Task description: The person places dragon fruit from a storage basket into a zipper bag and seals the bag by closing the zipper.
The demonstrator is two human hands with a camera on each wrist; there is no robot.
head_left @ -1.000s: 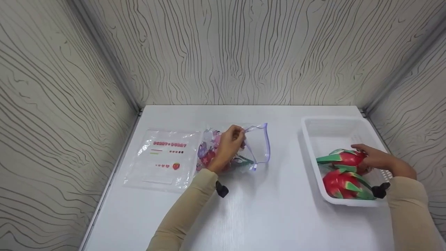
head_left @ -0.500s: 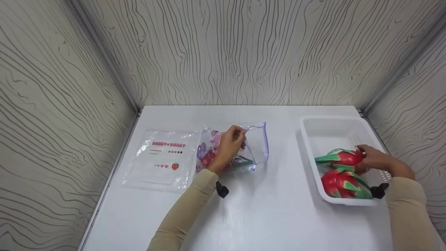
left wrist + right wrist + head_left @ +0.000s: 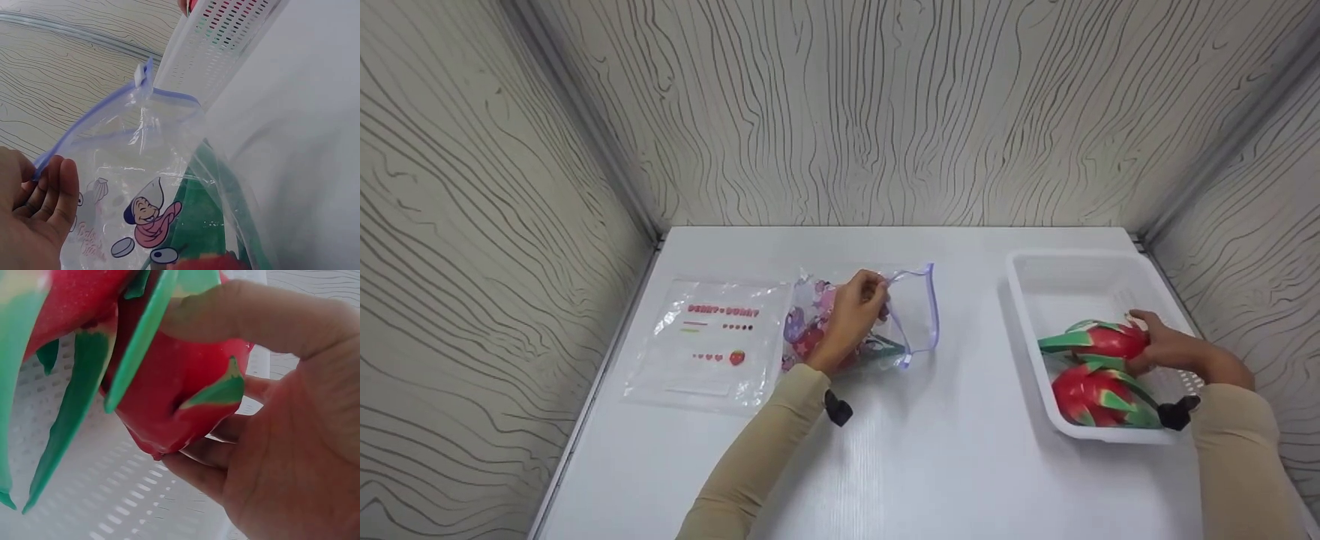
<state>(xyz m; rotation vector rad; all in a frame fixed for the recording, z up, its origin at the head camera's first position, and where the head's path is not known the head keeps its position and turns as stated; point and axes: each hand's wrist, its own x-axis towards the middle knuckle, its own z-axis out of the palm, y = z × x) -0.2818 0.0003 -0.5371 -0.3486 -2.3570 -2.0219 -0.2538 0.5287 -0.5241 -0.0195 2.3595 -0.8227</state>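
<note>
In the head view, my left hand [image 3: 851,315] pinches the upper edge of a clear zip bag [image 3: 916,311] with a purple seal. The bag's mouth gapes toward the right. Its cartoon print shows in the left wrist view, with a red and green thing [image 3: 197,208] inside, partly out of frame. My right hand [image 3: 1174,349] reaches into a white basket [image 3: 1110,435] and grips a model dragon fruit [image 3: 1114,341]. The right wrist view has the thumb on one side of this red, green-leaved fruit [image 3: 180,382] and fingers around the other. A second dragon fruit [image 3: 1087,394] lies nearer the front.
A flat clear bag [image 3: 705,345] with red lettering and a strawberry print lies left of the zip bag. White tabletop [image 3: 945,465] stretches between bag and basket. Wood-patterned panels [image 3: 840,112] stand at the back and both sides.
My right hand has shifted its fingers slightly on the rear dragon fruit, which remains in the basket. The left hand and the zip bag stay in nearly the same place.
</note>
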